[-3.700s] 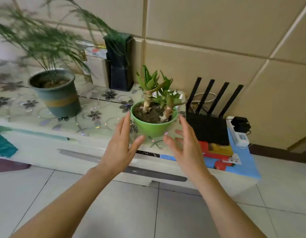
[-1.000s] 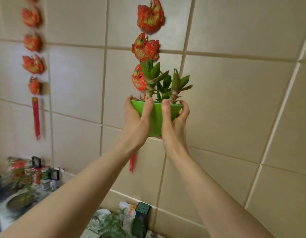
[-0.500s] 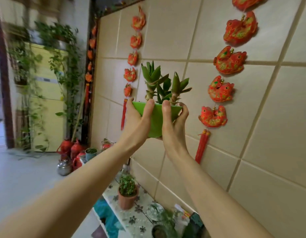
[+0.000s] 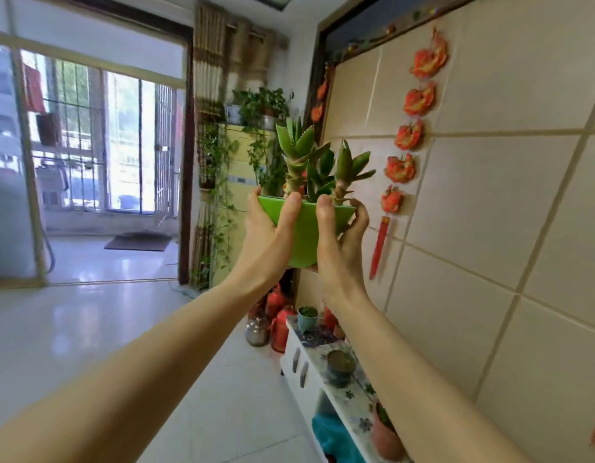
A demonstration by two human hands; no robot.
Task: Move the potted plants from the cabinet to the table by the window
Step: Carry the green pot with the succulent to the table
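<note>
You hold the green pot [image 4: 306, 235] up in front of you at arm's length, well above the cabinet [image 4: 309, 372] that runs along the tiled wall [image 4: 489, 212] at your lower right. Your left hand [image 4: 266, 238] grips the pot's left side, thumb laid up the front wall to the rim and fingers [image 4: 254, 198] curled round the far side. Your right hand [image 4: 339, 248] grips the right side the same way, thumb up the front, fingers [image 4: 361, 212] wrapped over the right rim. The two thumbs stand close together but apart, with green pot wall showing between them. The pot sits level, and the aloe plant [image 4: 318, 165] in it rises upright in two spiky stems.

On the cabinet top below are a dark round pot [image 4: 339, 367], a small blue-grey pot [image 4: 308, 318] at the far end and a terracotta pot [image 4: 388, 436] nearest you. Beyond the cabinet's far end, red bottles [image 4: 280, 324] and a metal kettle [image 4: 257, 330] stand on the floor. A string of red ornaments [image 4: 413, 128] hangs down the wall just right of the plant. Farther off, trailing vines [image 4: 256, 128] drape over a yellow cupboard [image 4: 237, 182], and a barred window [image 4: 99, 135] lies past the doorway on your left.
</note>
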